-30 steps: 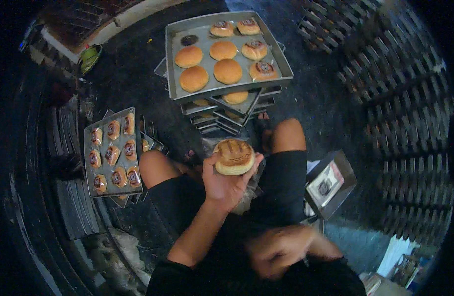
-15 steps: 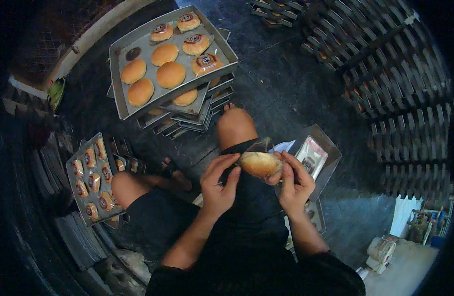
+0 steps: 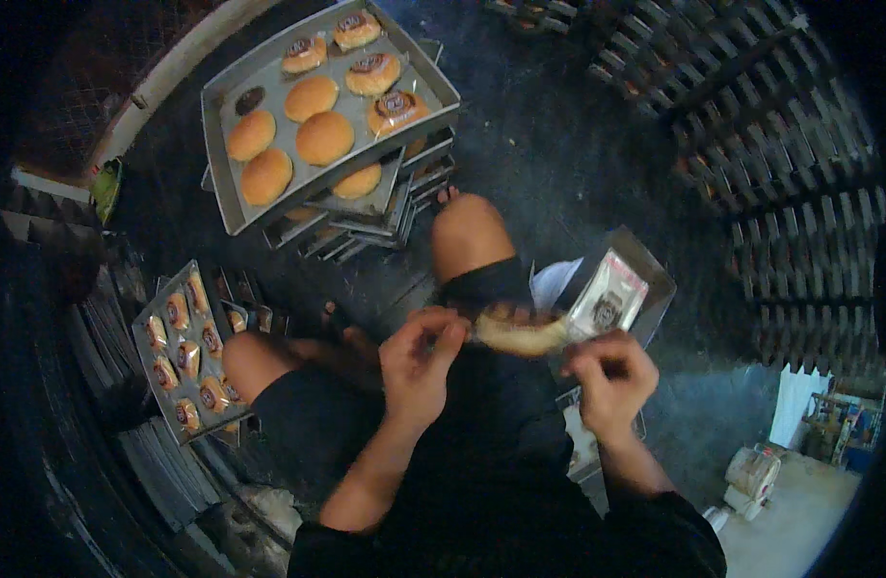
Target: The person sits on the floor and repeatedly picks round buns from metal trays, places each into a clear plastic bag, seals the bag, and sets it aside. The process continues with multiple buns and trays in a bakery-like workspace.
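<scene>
A round golden bun (image 3: 522,337), blurred by motion, hangs between my two hands above my lap, apparently in a clear plastic bag. My left hand (image 3: 414,374) is closed, thumb and fingertips pinching the bag's left end. My right hand (image 3: 616,380) pinches at the other end, its fingers curled; the film there is hard to make out. Close beyond my right hand, a stack of printed clear bags (image 3: 608,294) lies in a grey metal tray (image 3: 657,291), next to a pale bluish-white sheet (image 3: 555,283).
Ahead to the left, a metal tray (image 3: 303,196) on stacked trays carries bare buns (image 3: 311,99) and bagged buns (image 3: 398,113). Another tray (image 3: 198,430) of bagged buns stands beside my left knee. Stacks of dark metal trays (image 3: 785,275) line the right side.
My hands have moved apart, the right one shifting right and down. The bun has turned and hangs slightly lower to the right. The view has shifted a little.
</scene>
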{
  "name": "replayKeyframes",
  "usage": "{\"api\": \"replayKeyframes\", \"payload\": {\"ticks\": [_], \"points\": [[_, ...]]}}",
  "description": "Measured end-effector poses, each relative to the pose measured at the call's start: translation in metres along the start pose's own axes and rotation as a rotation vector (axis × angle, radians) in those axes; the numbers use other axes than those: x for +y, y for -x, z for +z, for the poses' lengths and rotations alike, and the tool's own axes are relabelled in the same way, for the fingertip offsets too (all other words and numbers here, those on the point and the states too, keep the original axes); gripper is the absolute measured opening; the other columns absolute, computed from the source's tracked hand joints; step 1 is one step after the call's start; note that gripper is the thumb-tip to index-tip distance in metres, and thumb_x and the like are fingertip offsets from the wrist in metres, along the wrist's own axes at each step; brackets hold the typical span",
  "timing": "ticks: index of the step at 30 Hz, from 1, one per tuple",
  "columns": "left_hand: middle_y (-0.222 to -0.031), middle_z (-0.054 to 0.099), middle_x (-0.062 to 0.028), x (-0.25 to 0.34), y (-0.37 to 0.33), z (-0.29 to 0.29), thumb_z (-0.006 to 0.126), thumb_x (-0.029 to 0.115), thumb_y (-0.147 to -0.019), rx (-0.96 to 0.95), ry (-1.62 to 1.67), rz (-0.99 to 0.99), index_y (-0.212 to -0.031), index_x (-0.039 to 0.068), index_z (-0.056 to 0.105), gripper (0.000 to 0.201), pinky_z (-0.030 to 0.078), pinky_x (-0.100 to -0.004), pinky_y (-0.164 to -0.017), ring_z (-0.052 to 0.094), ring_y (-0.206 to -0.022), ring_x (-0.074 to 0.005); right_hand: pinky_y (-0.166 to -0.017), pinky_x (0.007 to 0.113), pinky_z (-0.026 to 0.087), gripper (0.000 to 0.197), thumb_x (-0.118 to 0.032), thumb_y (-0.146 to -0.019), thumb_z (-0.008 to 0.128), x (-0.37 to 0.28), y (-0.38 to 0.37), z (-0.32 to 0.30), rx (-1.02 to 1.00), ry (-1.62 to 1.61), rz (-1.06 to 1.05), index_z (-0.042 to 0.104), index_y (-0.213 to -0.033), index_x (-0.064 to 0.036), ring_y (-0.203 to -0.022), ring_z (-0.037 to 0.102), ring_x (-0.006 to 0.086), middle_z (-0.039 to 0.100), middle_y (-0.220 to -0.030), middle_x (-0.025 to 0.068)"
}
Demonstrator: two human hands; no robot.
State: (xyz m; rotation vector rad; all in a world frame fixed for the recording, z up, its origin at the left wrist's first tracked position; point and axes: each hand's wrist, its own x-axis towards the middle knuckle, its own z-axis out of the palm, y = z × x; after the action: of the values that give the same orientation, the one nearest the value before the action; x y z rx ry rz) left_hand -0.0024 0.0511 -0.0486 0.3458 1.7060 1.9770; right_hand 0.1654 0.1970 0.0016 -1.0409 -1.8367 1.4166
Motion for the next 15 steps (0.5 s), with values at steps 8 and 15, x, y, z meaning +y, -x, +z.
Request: {"api": "replayKeyframes", "payload": {"ticks": [8,15], "points": [[-0.075,0.065,0.0038,-0.072,0.036,-0.007,0.08,0.014,-0.097,0.086,-0.072,-0.331,-0.097,0.002,0.069,0.016,0.046,-0.0288,-0.062,0.057,-0.064,-0.0099,-0.107,0.033,0.044,0.052,-0.021,-0.093,0.08,0.067,0.072,0.036,-0.074,-0.336,0.246,0.058,-0.133,0.0028,-0.12,0.061,0.0203,0.065,-0.13,0.0161],[-0.123,0.067,-0.0087,0.006,0.0,-0.075,0.059,0.028,-0.11,0.382,0.247,0.003,-0.132,0.005,0.06,0.032,0.052,-0.0352,-0.098,0.063,-0.113,-0.0178,-0.114,0.049,0.049,0.075,0.009,-0.077,0.08,-0.045,-0.086,0.2,-0.384,-0.01,-1.048,0.05,-0.145,-0.0002,-0.136,0.06,0.0425,0.058,-0.148,0.0271]]}}
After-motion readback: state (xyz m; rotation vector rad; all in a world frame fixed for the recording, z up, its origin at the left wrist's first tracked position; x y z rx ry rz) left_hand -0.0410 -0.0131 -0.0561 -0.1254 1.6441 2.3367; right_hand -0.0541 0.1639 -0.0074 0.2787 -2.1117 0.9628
